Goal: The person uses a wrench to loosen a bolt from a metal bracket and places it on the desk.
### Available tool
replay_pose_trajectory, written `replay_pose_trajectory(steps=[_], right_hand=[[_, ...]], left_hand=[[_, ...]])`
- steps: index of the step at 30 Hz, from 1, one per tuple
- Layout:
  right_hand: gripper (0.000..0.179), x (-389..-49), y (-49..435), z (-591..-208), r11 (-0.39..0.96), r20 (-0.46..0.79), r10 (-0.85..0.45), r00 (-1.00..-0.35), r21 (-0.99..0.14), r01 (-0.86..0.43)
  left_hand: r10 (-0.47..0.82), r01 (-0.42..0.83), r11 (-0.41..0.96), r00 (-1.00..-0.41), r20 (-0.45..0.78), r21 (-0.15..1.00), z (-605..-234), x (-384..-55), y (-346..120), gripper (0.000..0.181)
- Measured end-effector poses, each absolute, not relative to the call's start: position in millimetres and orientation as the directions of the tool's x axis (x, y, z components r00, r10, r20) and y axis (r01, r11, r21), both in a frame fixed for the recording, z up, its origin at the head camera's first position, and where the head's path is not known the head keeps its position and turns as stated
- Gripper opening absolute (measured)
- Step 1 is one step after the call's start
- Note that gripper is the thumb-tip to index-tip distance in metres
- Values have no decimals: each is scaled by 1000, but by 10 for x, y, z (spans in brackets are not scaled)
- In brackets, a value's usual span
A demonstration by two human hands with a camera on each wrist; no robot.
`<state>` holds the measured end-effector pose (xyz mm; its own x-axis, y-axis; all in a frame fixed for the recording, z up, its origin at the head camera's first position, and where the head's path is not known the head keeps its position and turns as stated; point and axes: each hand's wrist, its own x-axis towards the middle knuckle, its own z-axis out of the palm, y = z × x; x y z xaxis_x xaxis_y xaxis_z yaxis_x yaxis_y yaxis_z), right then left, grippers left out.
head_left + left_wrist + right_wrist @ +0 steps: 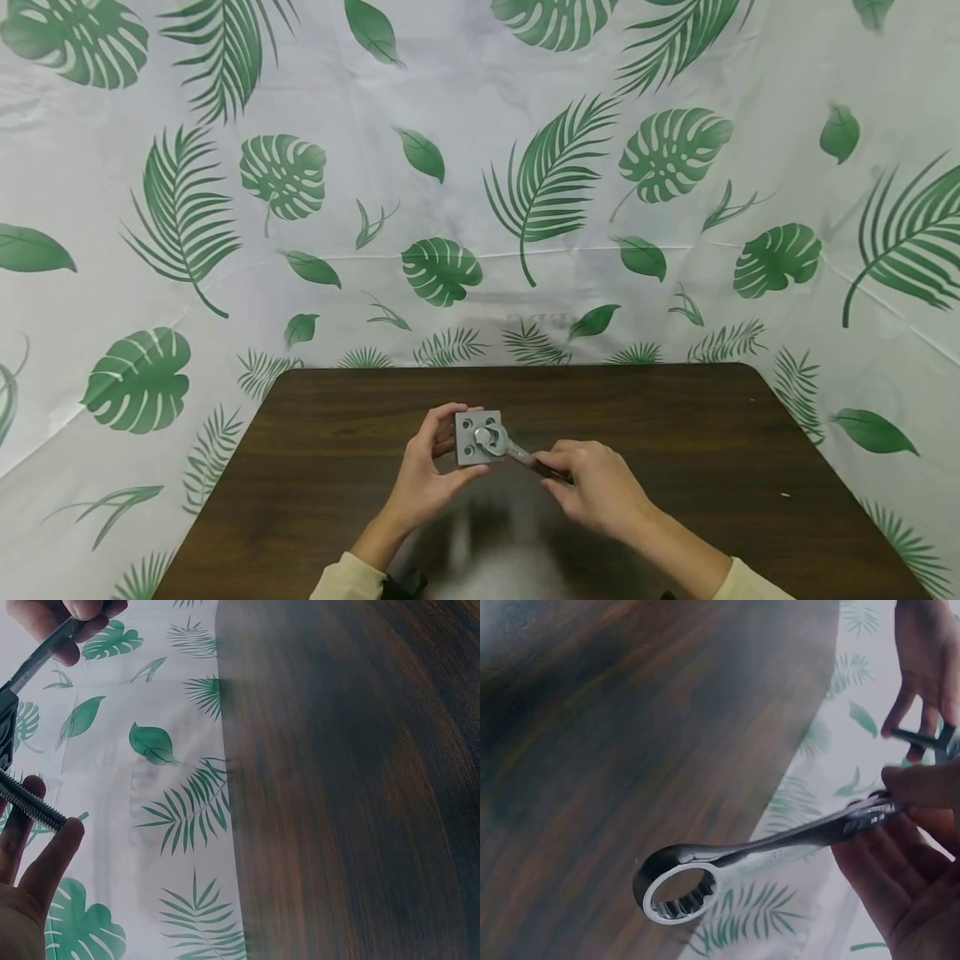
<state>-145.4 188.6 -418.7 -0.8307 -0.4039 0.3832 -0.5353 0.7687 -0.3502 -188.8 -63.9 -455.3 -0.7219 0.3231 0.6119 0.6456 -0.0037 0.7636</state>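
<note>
Above the table, my left hand [429, 479] grips a square grey metal plate [464, 423] by its edges, fingers at the top and thumb below. The plate has holes near its corners, and a bolt head [482, 436] stands out at its middle. In the left wrist view a threaded shank [34, 801] runs beside the left fingertips. My right hand [596, 487] holds a combination wrench [519, 453] by its handle, thumb on top. The wrench's open end sits around the bolt head. Its toothed ring end [649, 881] points free in the right wrist view.
A dark wood-grain table [360, 417] with rounded far corners lies beneath both hands. A small pale speck [785, 495] is on its right part. White cloth with green leaf prints [442, 271] hangs behind and at both sides.
</note>
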Motion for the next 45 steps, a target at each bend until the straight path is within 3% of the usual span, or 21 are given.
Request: replay_pose_trajectory(steps=[8,23,30,45], right_hand=[[34,-1493,1932,-4186,774,426,-427,-798,-284,-566],[31,-1530,1867,-4149,796,504,-467,-726,-118,-594],[29,-1681,1920,-4084,782,562,-505,-655,-22,-623],[34,-2068,1962,-3841,699,514,-672,-533,201,-687]], left_hand=[[327,657,9,-714,619,754,-4255,-1737,-615,70],[338,666,38,-710,618,745,-4229,-1712,-609,70],[341,669,38,-707,619,743,-4222,-1712,-621,71],[361,653,19,-711,604,757,-4236,-1729,-622,72]])
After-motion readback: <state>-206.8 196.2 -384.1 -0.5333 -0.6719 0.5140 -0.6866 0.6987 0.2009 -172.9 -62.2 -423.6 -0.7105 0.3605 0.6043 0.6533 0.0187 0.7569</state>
